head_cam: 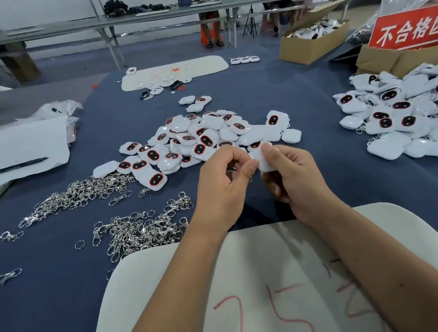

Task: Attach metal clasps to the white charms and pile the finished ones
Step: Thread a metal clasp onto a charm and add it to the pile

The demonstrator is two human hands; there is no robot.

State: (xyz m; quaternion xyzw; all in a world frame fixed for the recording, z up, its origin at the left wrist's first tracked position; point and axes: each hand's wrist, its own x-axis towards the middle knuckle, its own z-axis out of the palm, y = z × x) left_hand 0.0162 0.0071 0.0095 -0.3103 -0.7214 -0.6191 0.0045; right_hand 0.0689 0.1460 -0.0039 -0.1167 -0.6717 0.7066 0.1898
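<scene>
My right hand [288, 176] grips a white charm [263, 161] above the table's middle. My left hand [221, 181] pinches at the charm's left edge with thumb and fingers curled; a bit of metal clasp [251, 177] shows just below it, mostly hidden. A heap of white charms with dark red-rimmed faces [198, 141] lies just beyond my hands. Loose silver metal clasps [85, 190] spread at the left, with a second clump [142, 230] nearer me. A pile of charms with clasps on them [403, 116] sits at the right.
A white foam board with red marks [246, 280] lies under my forearms on the blue table [53, 294]. White sheet with a black pen [16, 167] at left. Cardboard boxes [310, 42] and a red sign [410, 29] stand at the back right. Another white board [205, 64] lies far back.
</scene>
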